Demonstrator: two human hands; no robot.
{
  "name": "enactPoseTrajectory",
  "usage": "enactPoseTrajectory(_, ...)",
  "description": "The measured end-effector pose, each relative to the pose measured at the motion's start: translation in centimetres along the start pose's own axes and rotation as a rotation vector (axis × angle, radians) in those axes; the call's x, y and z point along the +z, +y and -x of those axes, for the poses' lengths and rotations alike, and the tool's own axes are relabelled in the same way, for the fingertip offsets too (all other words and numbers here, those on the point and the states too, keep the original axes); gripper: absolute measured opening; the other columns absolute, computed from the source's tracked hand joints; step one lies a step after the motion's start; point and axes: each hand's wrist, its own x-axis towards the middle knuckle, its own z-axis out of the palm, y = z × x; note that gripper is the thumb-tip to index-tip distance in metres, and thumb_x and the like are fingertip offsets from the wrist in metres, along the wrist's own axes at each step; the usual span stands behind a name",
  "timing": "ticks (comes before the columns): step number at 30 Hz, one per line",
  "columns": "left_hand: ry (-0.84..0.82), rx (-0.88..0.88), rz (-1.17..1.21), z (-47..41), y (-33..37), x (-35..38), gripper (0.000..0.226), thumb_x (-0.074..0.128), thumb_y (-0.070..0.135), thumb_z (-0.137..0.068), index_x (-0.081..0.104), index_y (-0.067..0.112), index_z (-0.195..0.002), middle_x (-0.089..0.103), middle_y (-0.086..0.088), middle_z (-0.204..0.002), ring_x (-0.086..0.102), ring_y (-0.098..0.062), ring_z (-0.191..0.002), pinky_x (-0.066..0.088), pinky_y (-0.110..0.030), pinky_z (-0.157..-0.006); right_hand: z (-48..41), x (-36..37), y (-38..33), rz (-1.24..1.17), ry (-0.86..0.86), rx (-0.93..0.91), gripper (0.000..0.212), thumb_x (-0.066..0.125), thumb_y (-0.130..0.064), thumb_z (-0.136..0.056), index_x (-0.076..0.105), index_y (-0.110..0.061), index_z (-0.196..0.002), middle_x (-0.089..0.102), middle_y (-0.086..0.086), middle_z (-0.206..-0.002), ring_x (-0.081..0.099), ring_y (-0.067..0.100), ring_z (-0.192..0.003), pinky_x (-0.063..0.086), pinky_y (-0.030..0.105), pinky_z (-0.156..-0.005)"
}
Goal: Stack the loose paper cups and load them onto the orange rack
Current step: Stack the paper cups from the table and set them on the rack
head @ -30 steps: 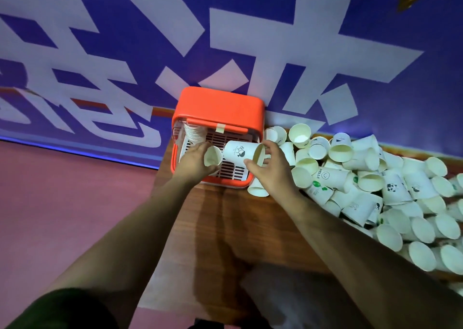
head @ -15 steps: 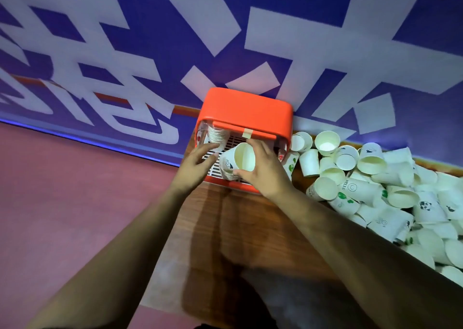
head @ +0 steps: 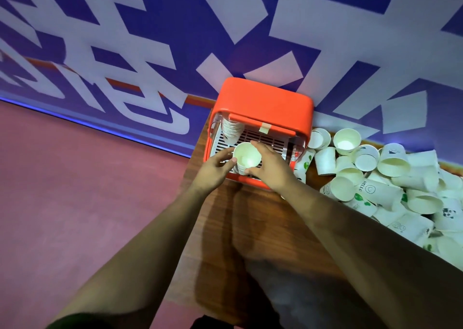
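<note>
An orange rack (head: 265, 103) with a white slatted floor stands at the far left end of the wooden table (head: 250, 228). A short stack of white paper cups (head: 246, 157) stands mouth up at the rack's front. My right hand (head: 269, 167) grips this stack from the right, fingers and thumb curled round it. My left hand (head: 213, 169) touches the stack's left side with fairly straight fingers. Another stack of cups (head: 231, 129) leans in the rack's back left corner. Several loose cups (head: 390, 178) lie in a heap to the right.
A blue banner wall with big white characters (head: 225, 40) rises right behind the rack. Pink floor (head: 75, 191) lies to the left of the table. The cup heap covers the table's right part up to the frame's edge.
My right hand has brought a cup onto the stack and set the stack upright on the rack's front. My left hand has come in against the stack's left side.
</note>
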Motion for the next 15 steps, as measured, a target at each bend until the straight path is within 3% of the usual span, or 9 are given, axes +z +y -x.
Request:
enactPoseTrajectory(4,0.022,0.005,-0.005,0.1,0.4,0.5,0.038,0.057,0.029,-0.099,0.057,0.025,-0.137,0.064,0.004,-0.129,0.06,-0.01,-0.118,0.047,-0.033,-0.105,0.1,0.3,-0.2,-0.037,0.024,0.036,0.085,0.082,-0.021,-0.074,0.038,-0.019,-0.146,0.048,0.002,-0.145,0.047,0.022,-0.13,0.036,0.027,-0.099)
enactPoseTrajectory(7,0.061,0.016,-0.076,0.6,0.8,0.8,0.04,0.055,0.03,-0.1,0.054,0.023,-0.139,0.059,0.006,-0.135,0.057,-0.011,-0.121,0.045,-0.031,-0.104,0.6,0.3,-0.3,-0.058,-0.004,0.074,0.091,0.082,-0.027,-0.075,0.03,-0.016,-0.15,0.042,0.006,-0.15,0.041,0.024,-0.136,0.037,0.036,-0.108)
enactPoseTrajectory(10,0.262,0.01,-0.244,1.8,1.4,1.2,0.039,0.056,0.033,-0.097,0.055,0.02,-0.133,0.045,0.002,-0.135,0.052,-0.017,-0.12,0.043,-0.033,-0.103,2.2,-0.3,0.4,-0.057,0.008,0.117,0.089,0.076,-0.03,-0.08,0.027,-0.012,-0.151,0.034,0.008,-0.154,0.034,0.024,-0.141,0.03,0.035,-0.113)
enactPoseTrajectory(12,0.379,0.109,-0.371,3.3,1.7,1.7,0.031,0.057,0.03,-0.093,0.057,0.017,-0.121,0.042,-0.001,-0.126,0.05,-0.023,-0.117,0.045,-0.037,-0.099,4.5,-1.3,1.4,-0.068,0.081,0.101,0.078,0.072,-0.027,-0.083,0.032,-0.012,-0.148,0.039,0.008,-0.147,0.04,0.023,-0.135,0.035,0.032,-0.108)
enactPoseTrajectory(15,0.289,0.326,-0.464,5.3,1.5,3.6,0.027,0.059,0.019,-0.088,0.057,0.009,-0.113,0.043,-0.007,-0.119,0.045,-0.021,-0.117,0.043,-0.033,-0.097,8.6,-3.3,4.6,-0.045,0.179,0.134,0.063,0.069,-0.026,-0.084,0.042,-0.015,-0.139,0.045,0.004,-0.134,0.049,0.017,-0.121,0.041,0.028,-0.096)
